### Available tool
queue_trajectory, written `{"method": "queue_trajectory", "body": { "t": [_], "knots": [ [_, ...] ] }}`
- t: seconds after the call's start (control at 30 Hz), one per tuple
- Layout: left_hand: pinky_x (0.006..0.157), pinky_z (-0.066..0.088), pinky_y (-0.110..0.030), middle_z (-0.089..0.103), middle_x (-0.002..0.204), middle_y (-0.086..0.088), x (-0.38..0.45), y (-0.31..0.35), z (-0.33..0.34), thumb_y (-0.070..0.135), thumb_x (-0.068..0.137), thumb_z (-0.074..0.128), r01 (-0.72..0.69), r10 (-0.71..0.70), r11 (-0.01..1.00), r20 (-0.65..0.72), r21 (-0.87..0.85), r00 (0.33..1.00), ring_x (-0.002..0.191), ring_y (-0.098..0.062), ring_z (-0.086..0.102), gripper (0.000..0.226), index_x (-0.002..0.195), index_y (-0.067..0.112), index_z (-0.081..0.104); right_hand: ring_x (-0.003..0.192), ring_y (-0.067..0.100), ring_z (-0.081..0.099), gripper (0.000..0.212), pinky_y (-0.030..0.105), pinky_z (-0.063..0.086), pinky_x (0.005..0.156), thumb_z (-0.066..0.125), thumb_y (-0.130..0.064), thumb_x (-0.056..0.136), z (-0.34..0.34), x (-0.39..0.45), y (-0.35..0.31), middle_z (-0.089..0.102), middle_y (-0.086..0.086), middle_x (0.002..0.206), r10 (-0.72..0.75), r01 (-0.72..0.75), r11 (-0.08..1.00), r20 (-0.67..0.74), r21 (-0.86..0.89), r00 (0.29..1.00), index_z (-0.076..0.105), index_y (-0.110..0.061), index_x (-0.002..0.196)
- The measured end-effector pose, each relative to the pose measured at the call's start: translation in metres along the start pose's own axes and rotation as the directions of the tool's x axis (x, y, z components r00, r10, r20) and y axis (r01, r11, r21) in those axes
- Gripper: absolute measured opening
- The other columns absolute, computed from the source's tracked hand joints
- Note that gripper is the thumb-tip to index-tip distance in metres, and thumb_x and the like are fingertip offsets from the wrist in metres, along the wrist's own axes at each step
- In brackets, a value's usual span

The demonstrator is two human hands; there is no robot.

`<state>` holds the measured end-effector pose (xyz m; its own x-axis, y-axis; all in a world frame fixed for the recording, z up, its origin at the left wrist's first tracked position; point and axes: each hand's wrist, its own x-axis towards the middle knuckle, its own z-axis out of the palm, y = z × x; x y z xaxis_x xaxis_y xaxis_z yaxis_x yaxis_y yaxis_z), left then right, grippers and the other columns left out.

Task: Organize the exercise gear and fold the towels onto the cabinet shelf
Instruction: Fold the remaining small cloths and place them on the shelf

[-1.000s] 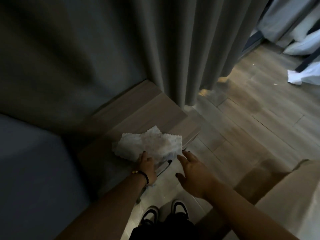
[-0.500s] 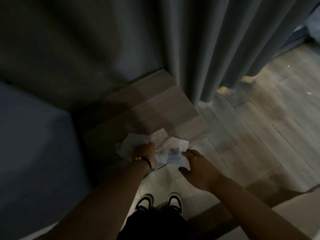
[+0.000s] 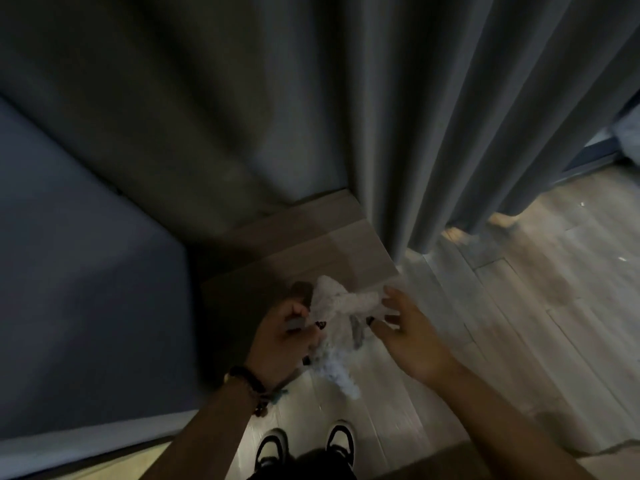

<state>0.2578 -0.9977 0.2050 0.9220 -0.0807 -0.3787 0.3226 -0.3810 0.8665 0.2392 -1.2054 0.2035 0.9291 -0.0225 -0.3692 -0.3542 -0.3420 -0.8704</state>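
A small white fluffy towel (image 3: pixel 337 318) hangs bunched and crumpled just above the front edge of a low wooden cabinet top (image 3: pixel 311 247). My left hand (image 3: pixel 285 337) grips its left side, fingers curled into the cloth. My right hand (image 3: pixel 408 332) is at the towel's right edge with fingers spread and fairly straight, touching the cloth. The towel's lower end dangles toward the floor. The picture is dim and blurred.
Dark grey curtains (image 3: pixel 433 116) hang behind and right of the cabinet. A dark blue-grey block (image 3: pixel 86 289) stands on the left. Wood-plank floor (image 3: pixel 536 289) spreads to the right. My shoes (image 3: pixel 304 445) are at the bottom.
The towel lay flat on the cabinet top a second ago; my left hand has gathered it and lifted it off the surface, and my right hand has come up to its right edge.
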Motion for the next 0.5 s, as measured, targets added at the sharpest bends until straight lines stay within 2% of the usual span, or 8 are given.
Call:
{"method": "queue_trajectory", "body": {
  "t": [0.07, 0.13, 0.17, 0.23, 0.33, 0.4, 0.5],
  "knots": [
    [0.069, 0.053, -0.021, 0.060, 0.112, 0.007, -0.012, 0.013, -0.007, -0.006, 0.083, 0.066, -0.073, 0.070, 0.993, -0.031, -0.095, 0.997, 0.096, -0.001, 0.063, 0.020, 0.078, 0.009, 0.053, 0.093, -0.014, 0.053, 0.039, 0.003, 0.043, 0.069, 0.061, -0.024, 0.092, -0.006, -0.001, -0.025, 0.051, -0.034, 0.103, -0.003, 0.000, 0.996, 0.026, 0.090, 1.000, 0.040, -0.053, 0.109],
    [0.088, 0.053, -0.035, 0.056, 0.128, 0.002, -0.024, 0.027, -0.013, -0.009, 0.082, 0.066, -0.162, 0.157, 0.976, -0.046, -0.145, 0.987, 0.117, -0.014, 0.057, 0.022, 0.076, 0.008, 0.052, 0.096, -0.017, 0.055, 0.033, 0.000, 0.042, 0.068, 0.061, -0.028, 0.091, -0.009, -0.003, -0.048, 0.058, -0.035, 0.098, -0.049, 0.038, 0.992, 0.086, 0.124, 0.995, 0.046, -0.052, 0.107],
    [0.095, 0.050, -0.038, 0.054, 0.132, -0.003, -0.029, 0.034, -0.016, -0.011, 0.081, 0.065, -0.196, 0.188, 0.966, -0.062, -0.167, 0.980, 0.122, -0.016, 0.053, 0.025, 0.074, 0.008, 0.052, 0.096, -0.019, 0.055, 0.031, 0.001, 0.042, 0.071, 0.061, -0.028, 0.091, -0.008, -0.005, -0.059, 0.061, -0.035, 0.097, -0.078, 0.062, 0.989, 0.116, 0.132, 0.990, 0.049, -0.051, 0.107],
    [0.102, 0.046, -0.038, 0.053, 0.134, -0.008, -0.039, 0.042, -0.022, -0.015, 0.077, 0.067, -0.259, 0.244, 0.947, -0.097, -0.190, 0.965, 0.127, -0.015, 0.050, 0.030, 0.070, 0.010, 0.052, 0.097, -0.011, 0.060, 0.028, 0.009, 0.045, 0.078, 0.062, -0.026, 0.090, -0.003, -0.011, -0.079, 0.067, -0.024, 0.101, -0.123, 0.097, 0.979, 0.144, 0.177, 0.982, 0.056, -0.042, 0.112],
    [0.100, 0.048, -0.029, 0.052, 0.137, -0.001, -0.053, 0.050, -0.031, -0.016, 0.073, 0.070, -0.323, 0.312, 0.927, -0.084, -0.192, 0.946, 0.128, -0.008, 0.050, 0.034, 0.066, 0.013, 0.053, 0.091, 0.000, 0.066, 0.029, 0.013, 0.051, 0.073, 0.065, -0.013, 0.088, 0.007, -0.020, -0.102, 0.070, -0.009, 0.098, -0.182, 0.141, 0.946, 0.119, 0.292, 0.976, 0.060, -0.026, 0.114],
    [0.094, 0.050, -0.026, 0.055, 0.133, 0.005, -0.061, 0.053, -0.036, -0.020, 0.074, 0.065, -0.266, 0.261, 0.916, -0.059, -0.302, 0.964, 0.127, -0.008, 0.051, 0.035, 0.063, 0.011, 0.052, 0.092, 0.011, 0.067, 0.034, 0.021, 0.055, 0.077, 0.067, -0.004, 0.085, 0.012, -0.027, -0.115, 0.070, 0.002, 0.100, -0.223, 0.187, 0.934, 0.087, 0.303, 0.971, 0.060, -0.021, 0.113],
    [0.076, 0.051, -0.024, 0.066, 0.099, 0.001, -0.076, 0.052, -0.040, -0.012, 0.070, 0.058, -0.120, 0.112, 0.862, -0.044, -0.492, 0.993, 0.102, -0.017, 0.064, 0.023, 0.063, 0.010, 0.060, 0.090, 0.018, 0.069, 0.036, 0.028, 0.057, 0.081, 0.066, 0.009, 0.081, 0.020, -0.039, -0.137, 0.070, 0.011, 0.097, -0.298, 0.248, 0.910, 0.110, 0.333, 0.948, 0.062, -0.013, 0.109]
  ]
}}
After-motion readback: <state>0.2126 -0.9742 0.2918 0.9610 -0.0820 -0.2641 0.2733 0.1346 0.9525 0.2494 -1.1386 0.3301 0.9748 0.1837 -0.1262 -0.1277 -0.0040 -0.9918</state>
